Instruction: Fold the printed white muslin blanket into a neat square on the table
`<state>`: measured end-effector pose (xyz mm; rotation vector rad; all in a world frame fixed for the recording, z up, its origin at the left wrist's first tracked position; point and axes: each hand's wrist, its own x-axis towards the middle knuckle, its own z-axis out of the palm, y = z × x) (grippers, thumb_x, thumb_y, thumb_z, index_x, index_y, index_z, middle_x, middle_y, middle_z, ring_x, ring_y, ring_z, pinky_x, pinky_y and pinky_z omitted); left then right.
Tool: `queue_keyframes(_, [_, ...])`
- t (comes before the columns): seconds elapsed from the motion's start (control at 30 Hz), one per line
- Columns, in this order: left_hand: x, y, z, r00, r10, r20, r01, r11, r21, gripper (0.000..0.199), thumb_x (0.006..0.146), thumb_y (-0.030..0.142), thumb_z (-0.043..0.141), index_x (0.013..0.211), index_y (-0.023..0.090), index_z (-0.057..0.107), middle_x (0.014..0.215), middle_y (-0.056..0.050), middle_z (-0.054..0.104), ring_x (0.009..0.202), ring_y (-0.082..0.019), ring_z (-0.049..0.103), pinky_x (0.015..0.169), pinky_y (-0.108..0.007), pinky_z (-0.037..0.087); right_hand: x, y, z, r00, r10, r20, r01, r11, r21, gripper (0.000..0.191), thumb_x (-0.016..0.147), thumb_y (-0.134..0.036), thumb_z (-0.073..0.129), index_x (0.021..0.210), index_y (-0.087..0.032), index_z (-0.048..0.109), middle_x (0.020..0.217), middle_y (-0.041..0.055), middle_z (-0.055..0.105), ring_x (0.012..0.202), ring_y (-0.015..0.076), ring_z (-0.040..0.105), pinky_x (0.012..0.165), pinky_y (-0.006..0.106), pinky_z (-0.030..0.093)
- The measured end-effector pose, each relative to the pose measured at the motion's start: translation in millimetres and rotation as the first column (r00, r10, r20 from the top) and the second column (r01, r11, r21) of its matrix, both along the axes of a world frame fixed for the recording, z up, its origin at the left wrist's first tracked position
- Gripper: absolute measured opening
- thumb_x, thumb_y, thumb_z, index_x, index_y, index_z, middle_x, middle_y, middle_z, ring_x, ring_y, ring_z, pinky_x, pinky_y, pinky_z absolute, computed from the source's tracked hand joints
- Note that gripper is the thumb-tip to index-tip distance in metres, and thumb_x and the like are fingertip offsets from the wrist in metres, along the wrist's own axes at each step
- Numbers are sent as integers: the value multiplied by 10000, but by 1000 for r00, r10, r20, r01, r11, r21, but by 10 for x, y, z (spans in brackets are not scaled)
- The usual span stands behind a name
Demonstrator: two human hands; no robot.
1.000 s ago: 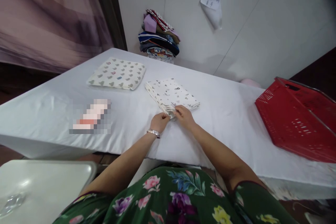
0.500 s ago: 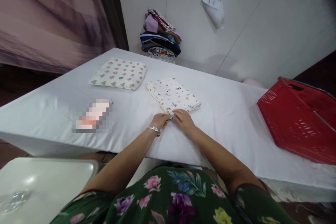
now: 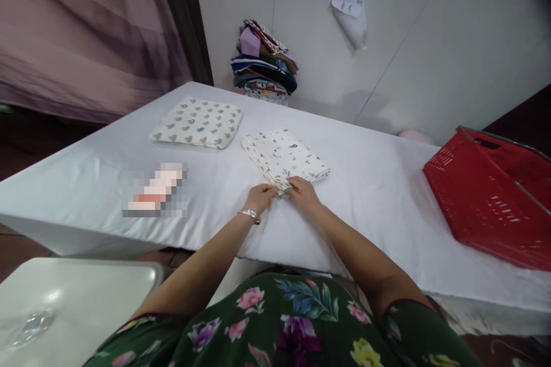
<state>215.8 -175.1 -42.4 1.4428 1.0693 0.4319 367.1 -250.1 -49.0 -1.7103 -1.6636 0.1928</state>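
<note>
A folded white cloth with small printed figures [image 3: 286,155] lies on the white-covered table [image 3: 370,200], its near corner toward me. My left hand [image 3: 260,198] pinches the left side of that corner, fingers closed. On the other side of the same corner, my right hand [image 3: 303,192] grips the layered edge between thumb and fingers. The two hands are a small gap apart, and the fingertips are partly hidden by the hands and cloth. Farther left rests a second folded cloth, cream with grey prints [image 3: 198,122], which neither hand touches.
A blurred-out flat item [image 3: 157,190] lies left of my hands. The red basket [image 3: 495,200] stands at the table's right end. Behind the table is a stack of folded fabrics [image 3: 264,63] by the wall. A white seat-like surface [image 3: 86,292] is at lower left.
My hands have parted slightly at the cloth's near corner, and more of its layered edge shows between them. The cloth stays in about the same place; the view has shifted a little.
</note>
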Motion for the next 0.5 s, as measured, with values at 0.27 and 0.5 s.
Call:
queue_keyframes(0.27, [11, -24, 2, 937, -88, -339, 212, 913, 348, 267, 731, 426, 524, 740, 186, 642, 705, -30, 658, 678, -158, 589, 603, -248, 393, 43, 1, 148, 998, -33, -60, 32, 999, -19, 107, 786, -262, 488, 716, -201, 540, 737, 5, 544, 684, 145, 490, 628, 256, 378])
queue_keyframes(0.5, [115, 35, 5, 878, -85, -470, 289, 878, 382, 289, 729, 442, 514, 687, 182, 633, 736, -54, 653, 721, -175, 571, 595, -256, 353, 32, 19, 183, 994, -60, -88, 59, 998, -14, 100, 784, -264, 485, 727, -194, 526, 752, 1, 534, 694, 136, 476, 638, 245, 363])
